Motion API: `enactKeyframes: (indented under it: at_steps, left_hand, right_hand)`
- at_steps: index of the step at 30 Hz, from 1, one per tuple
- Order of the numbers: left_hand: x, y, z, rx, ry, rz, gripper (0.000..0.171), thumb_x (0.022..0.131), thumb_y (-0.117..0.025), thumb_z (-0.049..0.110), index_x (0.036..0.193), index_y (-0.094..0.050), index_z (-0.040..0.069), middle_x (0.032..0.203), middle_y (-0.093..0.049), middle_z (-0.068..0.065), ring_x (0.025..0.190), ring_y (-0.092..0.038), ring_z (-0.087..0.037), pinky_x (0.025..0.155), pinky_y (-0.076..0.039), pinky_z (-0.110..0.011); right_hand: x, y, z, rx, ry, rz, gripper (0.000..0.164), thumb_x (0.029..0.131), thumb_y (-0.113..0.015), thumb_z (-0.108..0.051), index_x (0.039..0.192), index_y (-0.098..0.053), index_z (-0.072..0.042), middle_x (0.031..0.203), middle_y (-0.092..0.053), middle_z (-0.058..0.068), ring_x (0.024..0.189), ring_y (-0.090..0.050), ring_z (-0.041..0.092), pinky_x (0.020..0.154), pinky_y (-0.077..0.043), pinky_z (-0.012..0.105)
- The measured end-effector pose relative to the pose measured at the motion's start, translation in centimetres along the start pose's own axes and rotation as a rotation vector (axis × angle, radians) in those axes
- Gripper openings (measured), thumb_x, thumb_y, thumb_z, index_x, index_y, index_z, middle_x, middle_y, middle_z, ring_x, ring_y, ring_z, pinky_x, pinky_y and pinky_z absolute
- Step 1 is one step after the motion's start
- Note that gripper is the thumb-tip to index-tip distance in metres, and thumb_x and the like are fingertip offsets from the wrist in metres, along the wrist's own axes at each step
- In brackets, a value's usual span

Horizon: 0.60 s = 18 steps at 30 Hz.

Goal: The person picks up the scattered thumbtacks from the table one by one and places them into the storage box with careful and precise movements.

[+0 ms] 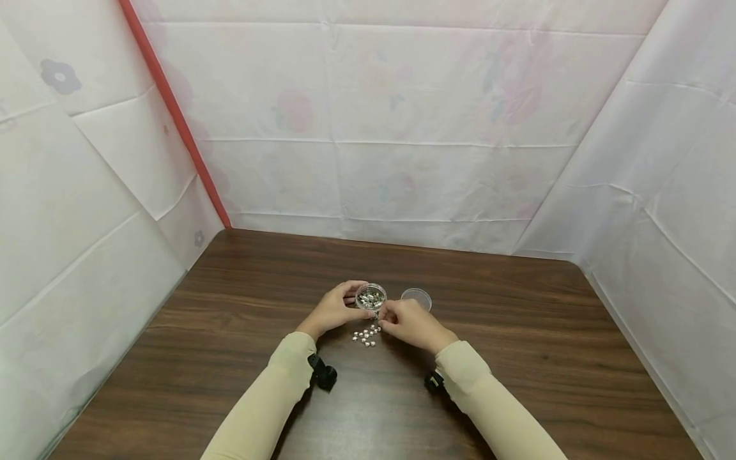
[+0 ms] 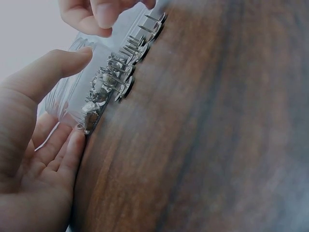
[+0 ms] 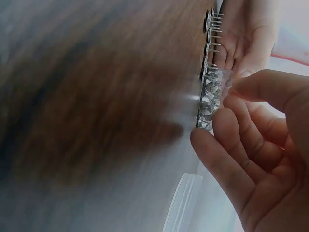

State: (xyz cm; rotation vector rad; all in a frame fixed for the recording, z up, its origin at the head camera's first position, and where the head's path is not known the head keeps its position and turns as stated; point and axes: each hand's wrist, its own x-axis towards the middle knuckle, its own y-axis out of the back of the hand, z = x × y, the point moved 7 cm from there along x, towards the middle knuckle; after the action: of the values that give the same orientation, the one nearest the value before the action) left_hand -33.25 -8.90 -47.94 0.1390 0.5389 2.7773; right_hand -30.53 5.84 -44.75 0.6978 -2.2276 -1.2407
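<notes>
Left hand (image 1: 339,308) curls round the jar (image 1: 370,309), right hand (image 1: 409,322) bunches beside it, hold unclear, apparently shifting tacks (image 1: 366,335), the next move wanting a careful pinch!

Worktop (image 1: 546,332): dark brown wood grain, rounded far corners, pale glare near middle. On it: clear round tub (image 1: 370,285), metal tacks inside; scatter of loose silver tacks (image 1: 366,335) on tub's near side, several pins up; clear round lid (image 1: 419,296) right of tub, apart from it.
</notes>
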Motion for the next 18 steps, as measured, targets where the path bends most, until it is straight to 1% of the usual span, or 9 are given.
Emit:
enactKeyframes:
  at_steps: [1,2,3,4,9,10,15,18]
  left_hand:
    - [-0.2,0.1,0.5,0.003,-0.007,0.001,0.069,0.073,-0.080,0.030,0.133,-0.049,0.016,0.131,-0.051,-0.009,0.110,-0.052,-0.023,0.092,-0.049,-0.045]
    - [-0.4,0.1,1.0,0.000,-0.017,-0.003,0.069,0.074,-0.080,0.027,0.133,-0.049,0.012,0.131,-0.050,-0.013,0.111,-0.051,-0.027,0.092,-0.048,-0.047]
    - [-0.5,0.1,1.2,-0.001,-0.023,-0.004,0.069,0.074,-0.079,0.025,0.134,-0.048,0.010,0.132,-0.049,-0.015,0.112,-0.051,-0.029,0.092,-0.048,-0.048]
    - [-0.5,0.1,1.2,-0.006,-0.015,-0.007,0.069,0.074,-0.080,0.024,0.134,-0.048,0.010,0.132,-0.049,-0.014,0.112,-0.050,-0.028,0.093,-0.047,-0.048]
    - [0.5,-0.1,-1.0,0.013,0.005,0.000,0.072,0.070,-0.081,0.036,0.132,-0.049,0.022,0.132,-0.050,-0.002,0.111,-0.051,-0.018,0.093,-0.048,-0.044]
    - [0.6,-0.1,-1.2,0.015,0.010,0.000,0.072,0.069,-0.082,0.039,0.132,-0.050,0.024,0.130,-0.050,0.000,0.110,-0.052,-0.016,0.093,-0.049,-0.042]
    - [0.7,-0.1,-1.5,0.009,0.007,0.005,0.074,0.065,-0.082,0.044,0.130,-0.051,0.027,0.127,-0.052,0.004,0.107,-0.053,-0.013,0.092,-0.049,-0.041]
    - [0.7,0.0,-1.5,0.014,0.001,0.009,0.074,0.066,-0.082,0.044,0.130,-0.051,0.026,0.129,-0.051,0.004,0.108,-0.052,-0.013,0.093,-0.049,-0.041]
  right_hand:
    - [0.0,-0.1,0.0,-0.006,0.006,-0.002,0.003,0.087,-0.063,-0.013,0.088,-0.066,-0.013,0.068,-0.061,-0.010,0.057,-0.051,0.000,0.052,-0.048,0.021]
    - [0.0,-0.1,-0.1,-0.010,0.010,-0.004,0.003,0.086,-0.063,-0.013,0.088,-0.066,-0.014,0.068,-0.061,-0.009,0.057,-0.051,0.000,0.052,-0.048,0.021]
    - [0.0,-0.2,-0.2,-0.015,0.011,-0.006,0.004,0.086,-0.063,-0.013,0.088,-0.066,-0.013,0.068,-0.061,-0.009,0.057,-0.051,0.000,0.053,-0.048,0.021]
    - [0.0,-0.2,-0.3,-0.020,0.017,-0.004,0.004,0.085,-0.063,-0.012,0.087,-0.066,-0.013,0.068,-0.061,-0.009,0.057,-0.051,0.000,0.053,-0.048,0.021]
    - [0.0,-0.3,-0.8,-0.047,0.035,-0.003,0.004,0.084,-0.065,-0.012,0.087,-0.066,-0.013,0.067,-0.061,-0.009,0.057,-0.050,0.000,0.053,-0.048,0.021]
    - [0.0,-0.3,-0.8,-0.051,0.036,-0.006,0.004,0.083,-0.065,-0.012,0.087,-0.065,-0.013,0.066,-0.061,-0.009,0.056,-0.050,0.000,0.052,-0.047,0.021]
    - [0.0,-0.5,-0.8,-0.067,0.018,-0.025,0.006,0.082,-0.066,-0.013,0.088,-0.065,-0.013,0.062,-0.057,-0.009,0.051,-0.047,0.001,0.048,-0.044,0.021]
    - [0.0,-0.6,-0.8,-0.075,0.008,-0.026,0.007,0.082,-0.067,-0.013,0.088,-0.064,-0.014,0.061,-0.057,-0.009,0.051,-0.047,0.001,0.048,-0.044,0.021]
